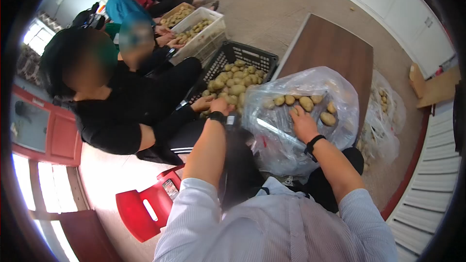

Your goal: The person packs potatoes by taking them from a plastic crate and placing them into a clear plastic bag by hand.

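Left hand (222,106) at dark crate (252,51), beside co-worker's hand (201,104); right hand (304,125) at potatoes (306,103) amid plastic (281,150); grips unclear.

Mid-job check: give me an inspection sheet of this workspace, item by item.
Surface: brown table, plastic bag spread at its near end
Job's things: potatoes in the bag; more potatoes in the dark crate
Clutter: bagged potatoes on the floor right of the table; red chair lower left
Hands: left hand at the dark crate's near side; right hand at the bag's potatoes; grip unclear on both
Cables: nothing seen
Surroundings: seated person close on the left, hands also by the dark crate
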### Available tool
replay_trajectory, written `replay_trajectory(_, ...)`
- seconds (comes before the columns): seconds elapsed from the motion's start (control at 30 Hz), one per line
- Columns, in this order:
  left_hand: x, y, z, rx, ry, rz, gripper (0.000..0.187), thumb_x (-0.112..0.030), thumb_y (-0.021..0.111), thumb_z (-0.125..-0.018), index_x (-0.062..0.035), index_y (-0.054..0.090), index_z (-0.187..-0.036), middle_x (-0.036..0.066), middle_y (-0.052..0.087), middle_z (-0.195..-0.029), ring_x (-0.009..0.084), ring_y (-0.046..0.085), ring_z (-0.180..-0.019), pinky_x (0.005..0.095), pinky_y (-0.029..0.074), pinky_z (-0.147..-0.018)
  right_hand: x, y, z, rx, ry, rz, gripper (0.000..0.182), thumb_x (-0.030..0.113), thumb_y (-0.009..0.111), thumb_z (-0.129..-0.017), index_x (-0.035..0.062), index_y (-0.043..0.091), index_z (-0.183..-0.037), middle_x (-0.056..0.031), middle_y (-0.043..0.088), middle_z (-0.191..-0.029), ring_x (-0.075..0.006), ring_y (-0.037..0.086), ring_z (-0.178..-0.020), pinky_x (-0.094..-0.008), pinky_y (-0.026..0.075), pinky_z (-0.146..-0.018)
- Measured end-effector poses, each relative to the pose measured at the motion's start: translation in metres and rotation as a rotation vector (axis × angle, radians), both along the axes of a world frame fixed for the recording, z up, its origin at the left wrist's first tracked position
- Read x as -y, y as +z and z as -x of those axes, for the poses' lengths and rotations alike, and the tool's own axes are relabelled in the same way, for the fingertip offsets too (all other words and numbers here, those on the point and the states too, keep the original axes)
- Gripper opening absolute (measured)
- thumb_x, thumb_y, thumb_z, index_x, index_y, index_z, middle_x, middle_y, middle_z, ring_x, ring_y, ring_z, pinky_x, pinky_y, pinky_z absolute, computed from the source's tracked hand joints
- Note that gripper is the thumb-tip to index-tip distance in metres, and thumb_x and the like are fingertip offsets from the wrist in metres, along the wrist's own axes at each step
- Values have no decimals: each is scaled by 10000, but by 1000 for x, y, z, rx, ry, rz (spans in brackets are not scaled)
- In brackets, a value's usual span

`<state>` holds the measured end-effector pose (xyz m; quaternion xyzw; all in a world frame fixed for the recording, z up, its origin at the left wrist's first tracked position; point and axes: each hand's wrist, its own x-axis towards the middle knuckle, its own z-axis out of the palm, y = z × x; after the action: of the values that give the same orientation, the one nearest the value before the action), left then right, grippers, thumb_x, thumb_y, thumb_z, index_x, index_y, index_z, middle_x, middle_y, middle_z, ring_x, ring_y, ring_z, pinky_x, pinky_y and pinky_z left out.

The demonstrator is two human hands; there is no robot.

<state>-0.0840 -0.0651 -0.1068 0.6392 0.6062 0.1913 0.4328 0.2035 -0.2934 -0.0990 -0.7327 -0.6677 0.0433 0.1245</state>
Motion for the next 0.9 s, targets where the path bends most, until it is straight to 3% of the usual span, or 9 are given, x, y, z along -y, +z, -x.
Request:
replay_trajectory(0.03,5,13,1,-694,-407,-360,252,-276,703,-773,-27,680,-802,181,678,-818,343,663,-768,430,528,-683,1,-2,-1,-6,-12,18,314,66,516,-819,109,564,-1126,-168,508,-1217,-374,602,-930,-469,510,-781)
replay_trajectory(0.1,13,25,-5,-709,-436,-422,278,-306,692,-779,-29,691,-795,191,681,-852,333,668,-777,433,529,-692,-1,-3,-3,-38,-36,49,228,79,503,-837,103,580,-1050,-179,526,-1080,-387,598,-910,-485,506,-762)
replay_trajectory(0.2,21,42,-17,-648,-462,-463,252,-286,650,-824,-38,677,-861,175,666,-793,314,661,-731,416,532,-615,4,-10,-6,-39,-26,112,261,54,493,-844,104,581,-1084,-198,521,-1048,-399,585,-919,-480,498,-781)
replay_trajectory(0.33,28,36,-57,761,398,394,196,-164,534,-892,-36,555,-1039,96,556,-850,221,582,-650,338,500,-478,12,-10,-7,-127,-64,158,386,54,519,-832,88,545,-1216,-222,505,-1091,-424,574,-939,-468,483,-843)
replay_trajectory(0.57,45,49,-72,587,24,541,281,-208,571,-893,-39,510,-1109,113,571,-1022,236,614,-714,349,521,-561,-7,-2,4,-474,-172,107,443,216,602,-866,0,495,-1238,-277,570,-1155,-439,559,-1066,-438,477,-883)
replay_trajectory(0.67,50,59,-78,538,-72,587,360,-268,588,-896,-41,484,-1155,126,576,-1020,225,618,-689,339,513,-544,-23,11,22,-709,-129,-16,456,313,589,-915,-21,491,-1210,-263,640,-993,-437,615,-944,-429,485,-826)
replay_trajectory(0.77,54,64,-83,491,-170,666,413,-308,582,-911,-40,450,-1196,138,580,-1016,228,627,-670,331,506,-532,-30,57,44,-874,-81,15,448,313,583,-921,-22,490,-1203,-258,639,-975,-435,617,-904,-438,485,-795)
replay_trajectory(0.83,63,79,-83,527,-233,760,420,-351,582,-917,-47,478,-1188,123,591,-1004,228,632,-677,326,504,-528,-35,59,50,-888,-62,-20,436,318,574,-925,-22,500,-1189,-256,634,-978,-425,613,-908,-437,479,-788)
replay_trajectory(0.9,64,76,-88,532,-275,806,422,-383,569,-921,-43,512,-1165,107,594,-1002,211,630,-664,320,505,-528,-40,54,52,-810,23,-81,424,307,553,-940,-16,502,-1210,-231,634,-1039,-345,624,-949,-387,477,-810)
